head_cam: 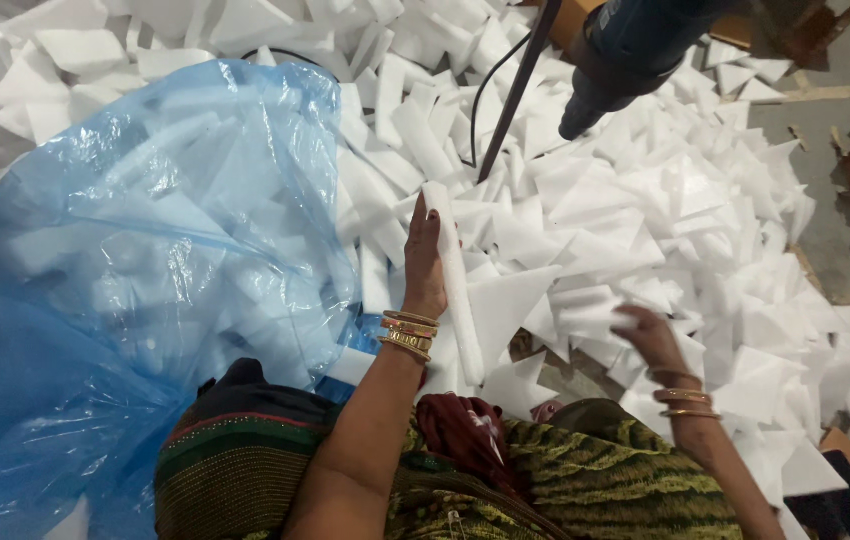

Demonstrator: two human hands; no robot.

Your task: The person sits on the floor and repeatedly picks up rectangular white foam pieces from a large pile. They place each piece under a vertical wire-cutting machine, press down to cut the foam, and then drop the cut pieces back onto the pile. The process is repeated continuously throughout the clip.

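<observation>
Near the camera, the left hand (425, 262) is clamped on a long white foam strip (453, 280) beside the blue bag (145, 260), while the right hand (651, 335), fingers curled, touches foam scraps (645, 200) right.

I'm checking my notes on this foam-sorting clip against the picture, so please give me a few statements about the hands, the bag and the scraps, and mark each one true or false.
1. The left hand holds a long white foam strip. True.
2. The right hand holds the blue power tool. False: that hand is down among the white foam offcuts, and the tool hangs above the pile, apart from both hands.
3. The blue plastic bag lies on the left-hand side and has white foam pieces inside. True.
4. Both wrists are bare. False: both wear gold-coloured bangles.
5. The foam offcuts are mostly round discs. False: most are triangles and strips.
</observation>
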